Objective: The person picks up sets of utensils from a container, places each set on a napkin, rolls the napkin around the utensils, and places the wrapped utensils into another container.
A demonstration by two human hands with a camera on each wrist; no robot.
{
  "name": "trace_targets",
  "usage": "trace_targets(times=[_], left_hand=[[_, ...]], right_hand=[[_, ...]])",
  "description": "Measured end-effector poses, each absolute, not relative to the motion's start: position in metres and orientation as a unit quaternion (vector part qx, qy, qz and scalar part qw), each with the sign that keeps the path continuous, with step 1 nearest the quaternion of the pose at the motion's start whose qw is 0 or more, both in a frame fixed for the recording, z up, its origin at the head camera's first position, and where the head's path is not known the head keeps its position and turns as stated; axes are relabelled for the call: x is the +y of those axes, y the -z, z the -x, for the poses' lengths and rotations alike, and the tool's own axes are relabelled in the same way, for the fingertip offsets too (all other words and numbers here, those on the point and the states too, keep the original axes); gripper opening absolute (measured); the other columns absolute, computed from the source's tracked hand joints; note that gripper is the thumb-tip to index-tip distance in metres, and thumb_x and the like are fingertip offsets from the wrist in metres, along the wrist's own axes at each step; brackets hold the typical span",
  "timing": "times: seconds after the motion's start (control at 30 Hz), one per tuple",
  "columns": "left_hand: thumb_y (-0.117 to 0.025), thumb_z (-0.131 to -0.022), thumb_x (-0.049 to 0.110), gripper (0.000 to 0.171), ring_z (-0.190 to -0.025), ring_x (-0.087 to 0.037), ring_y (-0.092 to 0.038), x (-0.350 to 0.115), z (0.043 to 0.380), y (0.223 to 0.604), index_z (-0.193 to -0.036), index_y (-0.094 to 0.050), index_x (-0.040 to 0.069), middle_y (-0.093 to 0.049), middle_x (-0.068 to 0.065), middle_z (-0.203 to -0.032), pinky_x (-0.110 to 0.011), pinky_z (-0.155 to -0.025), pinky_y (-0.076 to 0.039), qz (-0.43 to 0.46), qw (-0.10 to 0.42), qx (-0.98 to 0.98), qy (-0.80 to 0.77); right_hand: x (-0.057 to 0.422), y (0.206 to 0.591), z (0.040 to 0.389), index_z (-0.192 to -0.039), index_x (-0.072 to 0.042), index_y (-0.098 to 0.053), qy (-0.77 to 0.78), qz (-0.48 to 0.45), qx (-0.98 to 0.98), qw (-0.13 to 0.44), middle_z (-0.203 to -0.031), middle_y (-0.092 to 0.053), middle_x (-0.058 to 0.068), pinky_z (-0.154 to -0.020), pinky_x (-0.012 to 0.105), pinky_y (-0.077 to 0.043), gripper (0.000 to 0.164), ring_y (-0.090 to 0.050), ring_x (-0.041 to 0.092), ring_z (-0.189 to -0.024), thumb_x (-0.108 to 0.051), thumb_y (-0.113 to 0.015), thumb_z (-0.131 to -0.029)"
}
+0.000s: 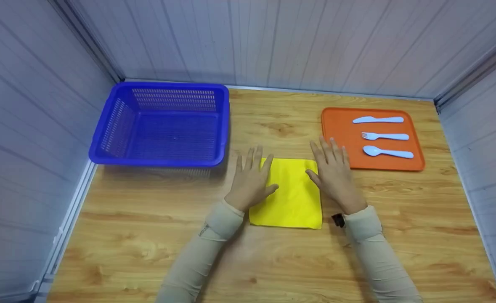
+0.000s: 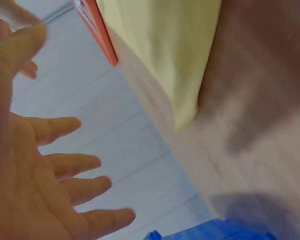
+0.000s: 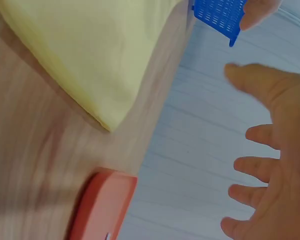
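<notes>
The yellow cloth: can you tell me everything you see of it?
The yellow cloth is plain, roughly square and soft-looking, lying flat on the wood-grain table with faint ripples and slightly uneven edges; whether it is folded is hard to tell. It lies nearer the person than the blue basket and orange tray. The left hand and right hand hover over its sides, apparently not touching it.
</notes>
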State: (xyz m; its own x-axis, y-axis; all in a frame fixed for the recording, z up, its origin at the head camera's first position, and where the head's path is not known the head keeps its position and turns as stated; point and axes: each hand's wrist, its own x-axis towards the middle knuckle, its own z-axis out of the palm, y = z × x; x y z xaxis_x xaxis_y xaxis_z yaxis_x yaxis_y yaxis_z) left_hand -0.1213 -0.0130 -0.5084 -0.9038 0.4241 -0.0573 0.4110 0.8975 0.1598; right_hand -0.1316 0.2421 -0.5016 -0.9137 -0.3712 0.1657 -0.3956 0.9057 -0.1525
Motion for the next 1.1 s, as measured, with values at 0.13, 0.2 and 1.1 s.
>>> trace_targets(times=[0.13, 0.2, 1.1], left_hand=[[-0.067, -0.09, 0.055, 0.086, -0.146, -0.044, -0.02, -0.013, 0.111, 0.515, -0.156, -0.035, 0.01, -0.019, -0.025, -0.161, -0.058, -0.115, -0.027, -0.223, 0.064, 0.97, -0.076], [-0.07, -0.089, 0.053, 0.085, -0.145, -0.045, -0.022, -0.013, 0.105, 0.519, -0.154, -0.037, 0.009, -0.021, -0.025, -0.16, -0.055, -0.114, -0.03, -0.225, 0.068, 0.969, -0.079], [-0.081, -0.081, 0.03, 0.038, -0.085, -0.029, -0.056, -0.005, 0.049, 0.542, -0.107, -0.064, 0.009, -0.056, -0.014, -0.106, -0.034, -0.054, -0.051, -0.261, -0.014, 0.963, -0.07]], right_hand=[[0.241, 0.511, 0.132, -0.152, 0.002, -0.034, -0.129, -0.23, -0.962, 0.068, -0.156, -0.03, 0.027, -0.112, 0.06, -0.029, 0.074, -0.03, 0.046, -0.141, -0.011, -0.074, -0.091], [0.24, 0.515, 0.132, -0.151, 0.004, -0.035, -0.152, -0.242, -0.956, 0.059, -0.154, -0.032, 0.029, -0.11, 0.058, -0.035, 0.071, -0.034, 0.046, -0.138, -0.004, -0.072, -0.091], [0.236, 0.547, 0.139, -0.138, 0.001, -0.056, -0.188, -0.289, -0.935, -0.078, -0.142, -0.049, 0.024, -0.106, 0.051, -0.042, 0.042, -0.044, 0.04, -0.133, 0.0, -0.063, -0.097]])
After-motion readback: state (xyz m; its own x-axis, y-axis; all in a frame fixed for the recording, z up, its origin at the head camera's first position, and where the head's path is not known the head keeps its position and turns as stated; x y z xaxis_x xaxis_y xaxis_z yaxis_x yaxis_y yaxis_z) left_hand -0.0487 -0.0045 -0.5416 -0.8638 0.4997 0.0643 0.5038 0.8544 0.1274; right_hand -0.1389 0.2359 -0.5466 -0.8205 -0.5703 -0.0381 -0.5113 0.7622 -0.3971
